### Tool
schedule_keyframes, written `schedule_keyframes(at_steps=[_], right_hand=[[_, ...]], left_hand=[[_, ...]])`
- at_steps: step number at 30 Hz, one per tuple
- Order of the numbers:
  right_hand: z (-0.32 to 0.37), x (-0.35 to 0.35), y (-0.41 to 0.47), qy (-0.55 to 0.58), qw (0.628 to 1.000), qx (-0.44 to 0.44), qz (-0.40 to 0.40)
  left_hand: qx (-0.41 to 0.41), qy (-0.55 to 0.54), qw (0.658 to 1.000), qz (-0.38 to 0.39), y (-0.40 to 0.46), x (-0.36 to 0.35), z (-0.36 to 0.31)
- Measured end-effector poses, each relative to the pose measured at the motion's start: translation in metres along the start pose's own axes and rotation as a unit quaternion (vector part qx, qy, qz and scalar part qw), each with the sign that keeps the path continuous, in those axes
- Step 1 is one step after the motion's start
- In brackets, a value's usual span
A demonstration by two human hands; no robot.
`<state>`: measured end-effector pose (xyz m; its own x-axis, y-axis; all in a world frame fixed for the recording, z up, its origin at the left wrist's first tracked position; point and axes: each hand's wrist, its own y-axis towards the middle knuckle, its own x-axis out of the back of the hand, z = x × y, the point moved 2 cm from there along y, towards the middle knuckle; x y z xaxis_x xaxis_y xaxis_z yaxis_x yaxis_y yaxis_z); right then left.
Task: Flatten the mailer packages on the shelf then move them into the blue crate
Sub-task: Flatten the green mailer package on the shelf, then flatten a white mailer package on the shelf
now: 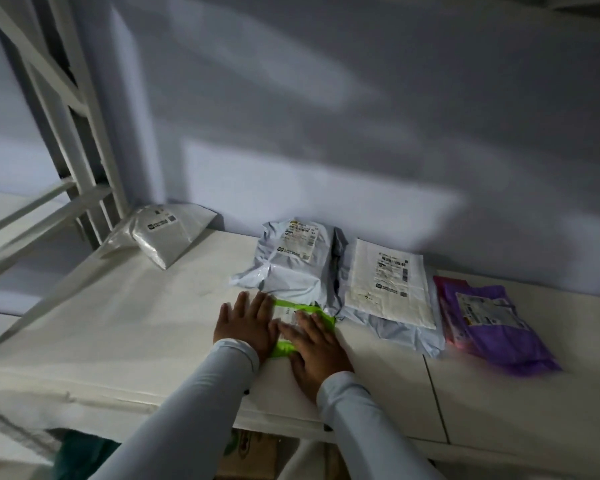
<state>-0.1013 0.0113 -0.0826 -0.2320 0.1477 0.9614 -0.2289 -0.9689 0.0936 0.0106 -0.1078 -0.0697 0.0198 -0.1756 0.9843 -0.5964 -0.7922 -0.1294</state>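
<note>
White shelf (136,323) is running along a pale wall. Both hands are pressing flat on a green mailer (293,320) near the front edge, its long axis running front to back: left hand (245,323) with fingers spread, right hand (314,344) with fingers straight. Bare shelf is lying open leftward; grey mailer (291,268) is touching it behind.

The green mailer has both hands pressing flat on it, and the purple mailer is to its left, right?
Not quite. The head view shows both hands, left and right, pressing flat on the green mailer, but the purple mailer lies to its right, not its left.
</note>
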Motion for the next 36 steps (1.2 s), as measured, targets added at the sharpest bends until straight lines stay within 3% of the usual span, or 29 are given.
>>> schedule_keyframes(at_steps=[4, 8, 10, 13, 15, 17, 20, 24, 26, 33, 36], right_hand=[[0.0, -0.006, -0.004, -0.041, 0.998, -0.003, -0.057], [-0.002, -0.006, -0.004, -0.052, 0.995, 0.018, -0.086], [-0.001, -0.006, -0.004, -0.048, 0.994, 0.018, -0.093], [0.002, -0.007, -0.003, -0.056, 0.994, 0.017, -0.096], [0.002, -0.005, -0.003, -0.058, 0.994, 0.017, -0.092], [0.002, -0.005, -0.004, -0.052, 0.994, 0.018, -0.09], [0.003, -0.006, -0.005, -0.044, 0.995, 0.018, -0.089], [0.003, -0.006, -0.004, -0.048, 0.995, 0.017, -0.087], [0.002, -0.007, -0.004, -0.05, 0.995, 0.013, -0.09], [0.003, -0.006, -0.003, -0.06, 0.994, 0.012, -0.096], [0.005, -0.002, -0.002, -0.06, 0.993, 0.008, -0.096]], left_hand=[[-0.025, 0.005, 1.0, 0.005, 0.002, -0.003, 0.003], [-0.101, -0.054, 0.992, -0.043, 0.002, 0.028, 0.038], [-0.062, -0.088, 0.986, -0.127, 0.007, 0.052, 0.068], [0.141, -0.209, 0.938, -0.237, 0.032, 0.078, 0.122], [0.279, -0.281, 0.895, -0.205, 0.05, 0.08, 0.156], [0.328, -0.294, 0.883, -0.163, 0.065, 0.075, 0.178], [0.259, -0.26, 0.921, -0.13, 0.074, 0.072, 0.181], [0.248, -0.144, 0.955, -0.079, 0.082, 0.073, 0.185], [0.276, -0.144, 0.949, -0.058, 0.082, 0.073, 0.184], [0.278, -0.226, 0.928, -0.099, 0.077, 0.066, 0.181], [0.302, -0.305, 0.896, -0.108, 0.065, 0.066, 0.172]])
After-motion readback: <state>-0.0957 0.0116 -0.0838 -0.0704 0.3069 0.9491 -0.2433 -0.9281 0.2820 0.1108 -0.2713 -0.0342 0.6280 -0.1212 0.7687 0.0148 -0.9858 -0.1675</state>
